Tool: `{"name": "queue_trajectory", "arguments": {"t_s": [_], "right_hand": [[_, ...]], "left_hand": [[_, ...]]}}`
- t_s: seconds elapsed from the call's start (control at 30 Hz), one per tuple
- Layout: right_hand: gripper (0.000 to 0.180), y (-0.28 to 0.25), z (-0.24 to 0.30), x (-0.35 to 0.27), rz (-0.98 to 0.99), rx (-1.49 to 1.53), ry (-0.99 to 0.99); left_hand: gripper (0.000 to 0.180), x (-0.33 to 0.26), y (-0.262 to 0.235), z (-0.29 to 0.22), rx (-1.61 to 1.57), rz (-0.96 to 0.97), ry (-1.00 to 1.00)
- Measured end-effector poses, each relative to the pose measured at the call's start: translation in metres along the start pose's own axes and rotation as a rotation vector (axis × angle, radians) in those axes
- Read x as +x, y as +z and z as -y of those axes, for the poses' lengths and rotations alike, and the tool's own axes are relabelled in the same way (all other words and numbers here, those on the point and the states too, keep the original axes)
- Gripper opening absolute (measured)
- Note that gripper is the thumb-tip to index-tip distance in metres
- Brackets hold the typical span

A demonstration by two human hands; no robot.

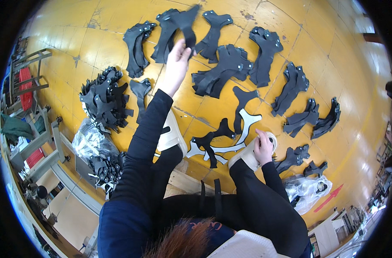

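My left hand (178,60) reaches out to the far side and grips a black Y-shaped cut piece (186,23) by its narrow stem. Its forked end is raised, over a stack of similar black pieces (162,45) on the floor. More such stacks flank it: one on the left (137,49) and one on the right (212,36). Near my right shoe (246,155), my right hand (263,148) hangs with its fingers stretched out and nothing in them. White Y-shaped pieces (249,122) and a black piece (209,139) lie between my feet.
Several black stacks fan across the yellow floor (161,118), with a large heap (103,99) at left. Clear plastic bags lie left (92,139) and right (307,191). A metal frame (43,148) stands at far left. I sit over a wooden board (187,182).
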State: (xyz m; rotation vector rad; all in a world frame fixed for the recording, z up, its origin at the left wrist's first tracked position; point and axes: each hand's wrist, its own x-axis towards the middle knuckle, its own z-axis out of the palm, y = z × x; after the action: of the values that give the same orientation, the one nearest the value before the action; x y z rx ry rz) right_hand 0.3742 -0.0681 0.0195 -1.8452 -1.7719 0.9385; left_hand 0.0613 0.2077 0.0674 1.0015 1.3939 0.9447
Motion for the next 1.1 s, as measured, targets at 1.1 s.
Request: {"name": "queue_trajectory", "arguments": {"t_s": [1.1], "right_hand": [[0.030,0.013,0.018,0.048,0.283,0.062,-0.125]], "left_hand": [[0.014,-0.107,0.061,0.106,0.850,0.657,0.260]]}}
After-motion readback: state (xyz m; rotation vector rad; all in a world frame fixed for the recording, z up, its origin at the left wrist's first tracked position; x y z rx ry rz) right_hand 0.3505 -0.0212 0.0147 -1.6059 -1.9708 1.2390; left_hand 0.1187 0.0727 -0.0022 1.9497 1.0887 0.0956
